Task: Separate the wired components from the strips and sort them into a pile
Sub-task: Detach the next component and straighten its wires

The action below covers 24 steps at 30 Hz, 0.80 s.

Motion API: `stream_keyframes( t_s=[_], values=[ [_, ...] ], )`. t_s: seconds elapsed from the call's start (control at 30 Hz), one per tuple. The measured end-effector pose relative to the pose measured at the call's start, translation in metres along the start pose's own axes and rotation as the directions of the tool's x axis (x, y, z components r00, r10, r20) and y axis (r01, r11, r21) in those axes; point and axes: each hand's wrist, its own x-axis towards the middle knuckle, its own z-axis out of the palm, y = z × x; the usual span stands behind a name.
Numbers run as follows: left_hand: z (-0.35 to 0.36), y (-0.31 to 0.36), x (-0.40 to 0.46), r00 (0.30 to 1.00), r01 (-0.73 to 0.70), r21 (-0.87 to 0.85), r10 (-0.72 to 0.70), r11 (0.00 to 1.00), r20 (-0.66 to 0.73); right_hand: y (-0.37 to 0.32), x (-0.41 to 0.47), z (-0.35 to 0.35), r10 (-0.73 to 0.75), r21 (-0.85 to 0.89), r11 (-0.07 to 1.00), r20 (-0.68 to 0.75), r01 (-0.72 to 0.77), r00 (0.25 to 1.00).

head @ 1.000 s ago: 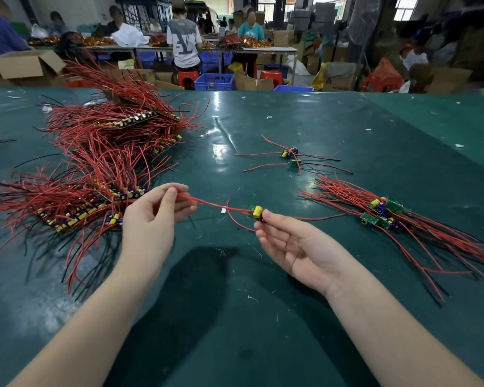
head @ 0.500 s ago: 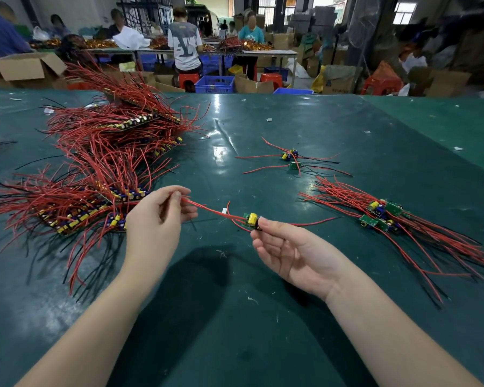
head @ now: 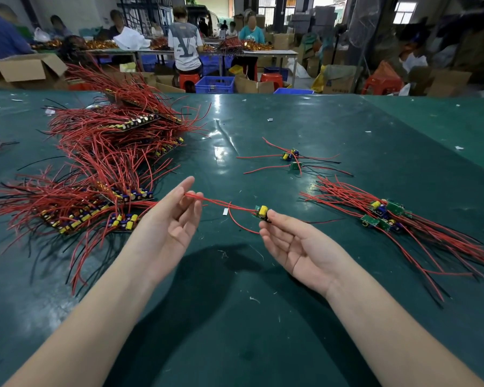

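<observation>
A single wired component point(head: 261, 213), a small green board with a yellow capacitor and red leads, hangs just above the green table point(head: 235, 317). My right hand point(head: 299, 247), palm up, pinches the board at its fingertips. My left hand point(head: 176, 219), palm turned towards me with fingers mostly extended, pinches the ends of its red wires point(head: 215, 202). Strips of joined components point(head: 95, 208) with red and black wires lie to the left. The pile of separated components point(head: 386, 216) lies to the right.
A taller stack of strips point(head: 129, 127) sits at the far left. A few loose components point(head: 291, 159) lie beyond my hands. Small white scraps point(head: 225, 211) dot the table. People work at tables with boxes and crates behind the far edge.
My left hand has turned palm up and spread its fingers while keeping the wire ends. My right hand still holds the board, which has moved only slightly.
</observation>
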Motion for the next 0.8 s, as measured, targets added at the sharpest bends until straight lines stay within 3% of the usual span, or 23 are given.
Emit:
stream_keyframes(
  t_s=[0.17, 0.33, 0.47, 0.63, 0.8],
  values=[
    [0.001, -0.007, -0.004, 0.993, -0.016, 0.098, 0.004, 0.995, 0.119, 0.000, -0.001, 0.002, 0.040, 0.073, 0.996, 0.011, -0.040, 0.999],
    [-0.001, 0.000, -0.006, 0.988, 0.057, -0.191, -0.029, 0.980, 0.150, 0.000, -0.002, 0.003, 0.071, 0.155, 0.985, 0.009, -0.072, 0.997],
    [-0.001, 0.000, -0.007, 0.986, 0.093, -0.260, -0.054, 0.961, 0.156, 0.002, -0.004, 0.006, 0.089, 0.194, 0.977, 0.036, -0.094, 0.995],
    [0.003, -0.014, -0.007, 0.978, 0.134, -0.027, -0.128, 0.991, 0.168, 0.006, -0.005, 0.011, 0.108, 0.174, 0.978, 0.063, -0.117, 0.992],
    [0.003, -0.025, -0.013, 0.985, -0.027, 0.267, -0.020, 0.963, 0.171, 0.012, -0.005, 0.015, 0.106, 0.110, 0.988, 0.063, -0.112, 0.992]
  ],
)
